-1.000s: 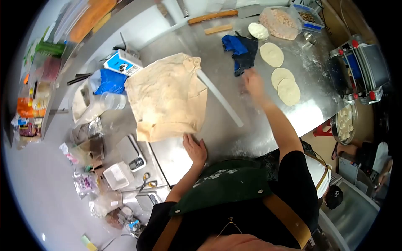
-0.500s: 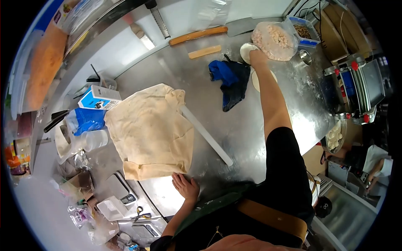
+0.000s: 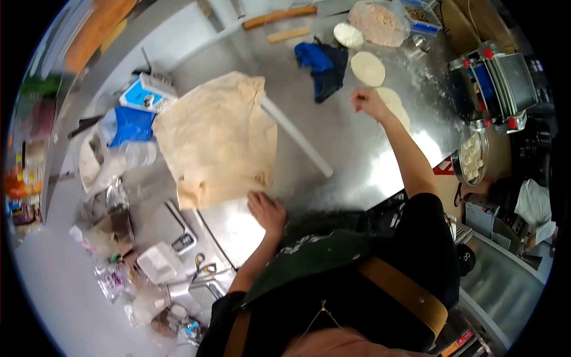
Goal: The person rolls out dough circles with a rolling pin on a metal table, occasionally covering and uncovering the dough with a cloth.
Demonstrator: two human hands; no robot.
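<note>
Head view: right hand [image 3: 367, 102] beside dough rounds [image 3: 395, 107].

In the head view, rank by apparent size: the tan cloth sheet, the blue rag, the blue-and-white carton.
1. tan cloth sheet, clearly largest.
2. blue rag.
3. blue-and-white carton, close to the rag in size; fisheye distortion makes this order unsure.

Bright overhead glare on steel (fisheye-warped, blurred edges).

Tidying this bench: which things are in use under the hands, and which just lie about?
In use: right hand over dough rounds; left hand at the cloth.
Lying about: blue rag, rolling pin, scale, scissors, milk carton.
</note>
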